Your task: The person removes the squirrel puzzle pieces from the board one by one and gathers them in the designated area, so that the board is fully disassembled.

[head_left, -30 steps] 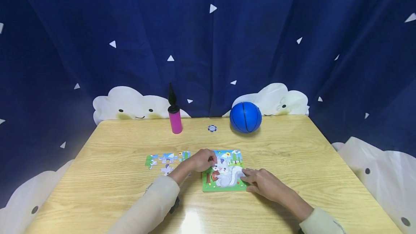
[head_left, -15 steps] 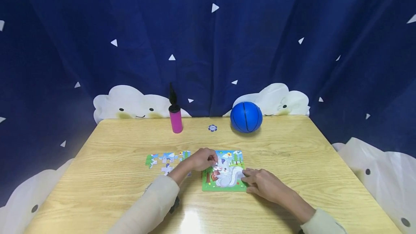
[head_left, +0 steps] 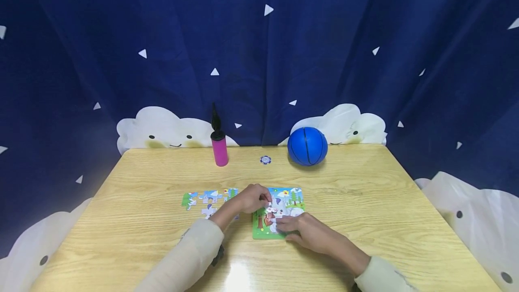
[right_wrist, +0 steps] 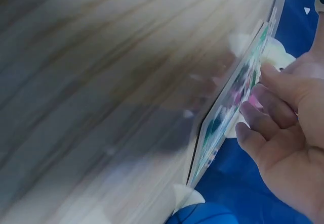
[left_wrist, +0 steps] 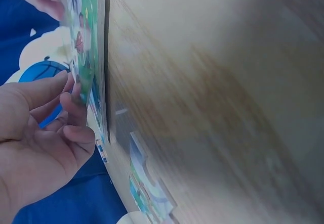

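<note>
A jigsaw puzzle (head_left: 295, 198) with a squirrel picture lies flat in its green-edged tray (head_left: 263, 235) at the table's middle. My left hand (head_left: 252, 198) is over its upper left part, thumb and fingers pinching a small puzzle piece (left_wrist: 86, 85), mostly hidden in the head view. Across the lower right of the picture reaches my right hand (head_left: 311, 233), its fingers extended and fingertips close over the squirrel's body. The right wrist view shows those fingers loosely bent along the puzzle, holding nothing. Left of the tray lie several loose pieces (head_left: 210, 196), some partly behind my left forearm.
At the back of the wooden table (head_left: 365, 193) stand a pink pump (head_left: 220, 151) with a black nozzle and a blue ball (head_left: 307, 146). A blue and white poker chip (head_left: 265, 160) lies between them. A dark blue curtain (head_left: 259, 57) hangs behind.
My right hand has moved left from the tray's right edge onto the lower part of the picture. The left hand stays nearly in place at the upper left.
</note>
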The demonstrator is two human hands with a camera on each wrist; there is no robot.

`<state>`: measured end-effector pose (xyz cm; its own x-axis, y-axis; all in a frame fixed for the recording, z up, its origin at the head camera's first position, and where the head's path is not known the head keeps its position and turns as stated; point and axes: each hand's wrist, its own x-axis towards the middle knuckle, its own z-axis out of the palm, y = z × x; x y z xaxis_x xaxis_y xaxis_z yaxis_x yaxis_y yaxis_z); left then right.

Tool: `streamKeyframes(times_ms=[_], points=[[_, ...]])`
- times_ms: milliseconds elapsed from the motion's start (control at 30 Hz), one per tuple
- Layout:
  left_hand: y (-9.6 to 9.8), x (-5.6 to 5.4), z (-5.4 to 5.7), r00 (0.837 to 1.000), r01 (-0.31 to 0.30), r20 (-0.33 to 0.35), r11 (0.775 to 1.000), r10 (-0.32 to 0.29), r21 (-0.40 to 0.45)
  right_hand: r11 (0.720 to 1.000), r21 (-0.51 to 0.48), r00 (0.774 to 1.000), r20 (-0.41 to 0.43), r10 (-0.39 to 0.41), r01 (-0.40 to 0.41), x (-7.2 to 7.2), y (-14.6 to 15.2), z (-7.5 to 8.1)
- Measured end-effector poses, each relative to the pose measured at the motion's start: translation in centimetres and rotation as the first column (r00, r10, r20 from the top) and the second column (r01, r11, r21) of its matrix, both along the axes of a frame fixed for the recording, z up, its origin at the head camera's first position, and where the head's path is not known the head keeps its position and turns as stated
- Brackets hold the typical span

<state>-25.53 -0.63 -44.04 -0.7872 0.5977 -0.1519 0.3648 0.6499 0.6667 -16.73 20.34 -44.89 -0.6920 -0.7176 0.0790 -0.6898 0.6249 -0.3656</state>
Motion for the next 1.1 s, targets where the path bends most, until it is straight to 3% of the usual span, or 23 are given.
streamKeyframes(times_ms=[200, 500, 833, 1100], points=[[0.0, -0.1, 0.0, 1.000, -0.008, -0.007, 1.000, 0.008, 0.002, 0.998, 0.013, 0.997, -0.045, 0.060, -0.059, -0.3, -1.2, -0.4], [0.2, -0.1, 0.1, 0.997, -0.028, -0.071, 0.999, 0.030, 0.023, 0.996, 0.074, 0.989, -0.134, 0.065, -0.055, -0.5, -1.5, -0.6], [-0.1, -0.1, 1.0, 0.992, -0.032, -0.123, 0.999, 0.034, 0.016, 0.995, 0.075, 0.988, -0.134, 0.079, -0.070, -0.7, -1.6, -0.7], [-1.5, -0.2, 1.9, 0.983, -0.011, -0.181, 0.996, 0.026, 0.085, 0.989, 0.081, 0.965, -0.222, 0.139, -0.123, -0.9, -1.3, -0.9]])
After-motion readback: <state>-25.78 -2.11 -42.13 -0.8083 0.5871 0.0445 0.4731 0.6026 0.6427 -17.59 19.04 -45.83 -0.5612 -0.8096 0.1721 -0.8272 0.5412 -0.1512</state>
